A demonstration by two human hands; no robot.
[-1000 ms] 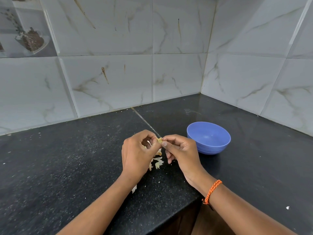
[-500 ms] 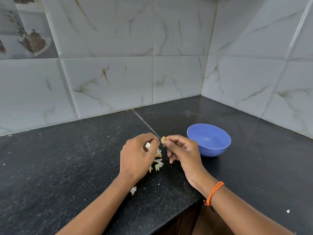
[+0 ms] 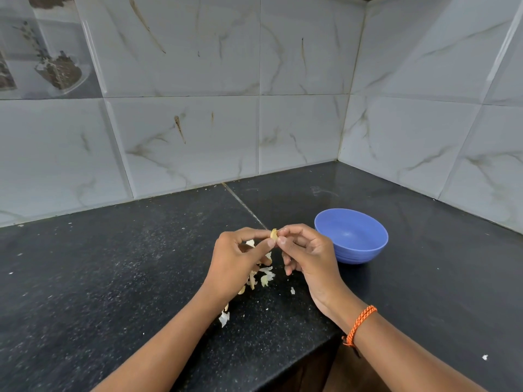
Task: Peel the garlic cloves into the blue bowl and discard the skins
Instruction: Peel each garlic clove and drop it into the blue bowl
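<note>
A small pale garlic clove (image 3: 273, 234) is pinched between the fingertips of my left hand (image 3: 237, 261) and my right hand (image 3: 308, 256), a little above the black counter. Both hands meet at the clove, thumbs and forefingers curled on it. Loose garlic skins (image 3: 264, 275) lie on the counter under and between my hands, partly hidden by my left hand. Just right of my right hand stands the blue bowl (image 3: 368, 251), upright, its visible inside empty.
The black granite counter (image 3: 113, 278) fills a corner between tiled walls at the back and right. Its front edge steps inward below my right forearm. One skin scrap (image 3: 224, 318) lies near my left wrist, a white fleck (image 3: 485, 357) at the far right.
My hands parted slightly half a second ago, the right keeping the clove; now the left fingertips are back on it. The bowl has not moved.
</note>
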